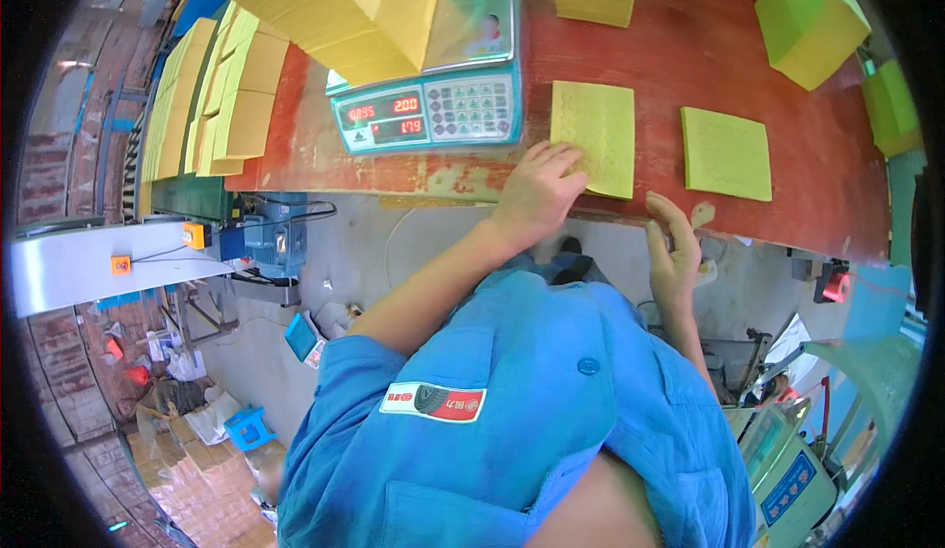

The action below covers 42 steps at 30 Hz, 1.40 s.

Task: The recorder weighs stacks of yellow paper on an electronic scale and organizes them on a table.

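A stack of yellow paper (594,134) lies on the red table just right of the scale. My left hand (541,192) is at its lower left edge, fingers bent together and closed on the near left corner. The thumb is at the near side. My right hand (673,253) is by the table's front edge, thumb and fingers apart, holding nothing. A second, squarish stack of yellow paper (726,154) lies farther right, apart from both hands.
A digital scale (472,105) with lit red figures bears a tall yellow paper block (345,16). Yellow blocks (236,105) stand in rows at left. More paper piles (596,1) and upright blocks (812,21) stand along the back and right of the table (650,65).
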Each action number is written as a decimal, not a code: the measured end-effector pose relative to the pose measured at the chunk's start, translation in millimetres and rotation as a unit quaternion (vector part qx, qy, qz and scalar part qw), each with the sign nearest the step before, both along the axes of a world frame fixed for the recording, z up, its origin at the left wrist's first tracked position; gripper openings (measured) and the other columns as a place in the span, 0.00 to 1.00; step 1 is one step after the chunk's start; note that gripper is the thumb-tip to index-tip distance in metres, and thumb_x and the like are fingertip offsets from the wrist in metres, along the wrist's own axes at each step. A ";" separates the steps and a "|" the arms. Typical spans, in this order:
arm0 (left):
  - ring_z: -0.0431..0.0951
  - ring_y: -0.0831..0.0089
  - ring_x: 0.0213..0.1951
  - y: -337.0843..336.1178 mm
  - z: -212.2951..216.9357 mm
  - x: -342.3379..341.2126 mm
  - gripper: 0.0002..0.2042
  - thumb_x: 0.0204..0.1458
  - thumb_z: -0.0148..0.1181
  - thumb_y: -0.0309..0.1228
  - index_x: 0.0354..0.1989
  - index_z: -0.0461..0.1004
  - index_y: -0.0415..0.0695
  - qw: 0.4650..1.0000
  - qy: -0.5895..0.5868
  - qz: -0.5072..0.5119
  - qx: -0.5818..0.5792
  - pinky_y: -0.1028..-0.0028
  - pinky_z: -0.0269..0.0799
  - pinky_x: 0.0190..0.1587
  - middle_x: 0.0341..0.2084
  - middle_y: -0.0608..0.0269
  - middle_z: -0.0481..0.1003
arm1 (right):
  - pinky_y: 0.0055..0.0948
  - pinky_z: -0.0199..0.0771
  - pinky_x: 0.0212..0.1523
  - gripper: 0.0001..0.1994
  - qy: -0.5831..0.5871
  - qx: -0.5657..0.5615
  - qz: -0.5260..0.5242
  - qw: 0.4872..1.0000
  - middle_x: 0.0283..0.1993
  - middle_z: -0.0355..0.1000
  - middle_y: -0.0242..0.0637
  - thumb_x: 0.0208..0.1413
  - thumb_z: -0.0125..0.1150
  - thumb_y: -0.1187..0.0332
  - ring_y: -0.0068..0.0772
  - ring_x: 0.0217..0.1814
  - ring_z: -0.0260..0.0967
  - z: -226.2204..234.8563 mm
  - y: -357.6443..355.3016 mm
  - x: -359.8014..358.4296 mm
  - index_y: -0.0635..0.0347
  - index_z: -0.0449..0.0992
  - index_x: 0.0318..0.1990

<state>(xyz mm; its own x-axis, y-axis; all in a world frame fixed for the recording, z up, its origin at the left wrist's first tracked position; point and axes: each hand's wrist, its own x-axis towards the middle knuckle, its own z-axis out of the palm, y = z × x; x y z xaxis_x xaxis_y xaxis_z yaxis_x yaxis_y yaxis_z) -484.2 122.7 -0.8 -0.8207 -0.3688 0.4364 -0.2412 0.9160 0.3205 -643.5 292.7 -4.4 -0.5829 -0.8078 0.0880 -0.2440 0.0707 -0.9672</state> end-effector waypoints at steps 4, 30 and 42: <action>0.75 0.53 0.50 -7.4 -4.7 -9.9 0.06 0.44 0.62 0.27 0.28 0.73 0.38 0.999 0.005 0.022 -0.035 0.56 0.67 0.55 0.45 0.49 0.75 | 0.30 0.71 0.54 0.13 0.025 -0.010 0.002 1.000 0.51 0.74 0.47 0.55 0.54 0.81 0.35 0.53 0.72 -2.2 -6.3 7.9 0.68 0.75 0.49; 0.78 0.73 0.47 -298.7 264.5 165.9 0.25 0.55 0.60 0.43 0.56 0.70 0.40 0.768 0.004 0.189 0.612 0.69 0.74 0.51 0.49 0.61 0.77 | 0.31 0.66 0.55 0.24 -0.089 -0.100 0.177 0.975 0.52 0.74 0.46 0.63 0.48 0.52 0.37 0.56 0.70 84.6 -351.3 112.7 0.59 0.68 0.60; 0.78 0.64 0.48 -312.2 241.6 198.7 0.23 0.53 0.59 0.34 0.56 0.67 0.35 0.755 -0.014 0.132 0.643 0.65 0.73 0.54 0.48 0.53 0.76 | 0.35 0.72 0.46 0.21 -0.569 -0.105 0.272 0.769 0.47 0.74 0.37 0.61 0.54 0.54 0.32 0.45 0.72 -5.8 -270.4 187.2 0.63 0.73 0.52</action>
<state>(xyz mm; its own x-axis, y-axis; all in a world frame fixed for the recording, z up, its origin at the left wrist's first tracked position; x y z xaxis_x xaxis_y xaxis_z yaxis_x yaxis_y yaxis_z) -285.6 -189.5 240.8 -0.6469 -0.6251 -0.4367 -0.3834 -0.2283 0.8949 -456.3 22.3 -10.3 0.0399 -0.9969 -0.0682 0.8303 0.0710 -0.5527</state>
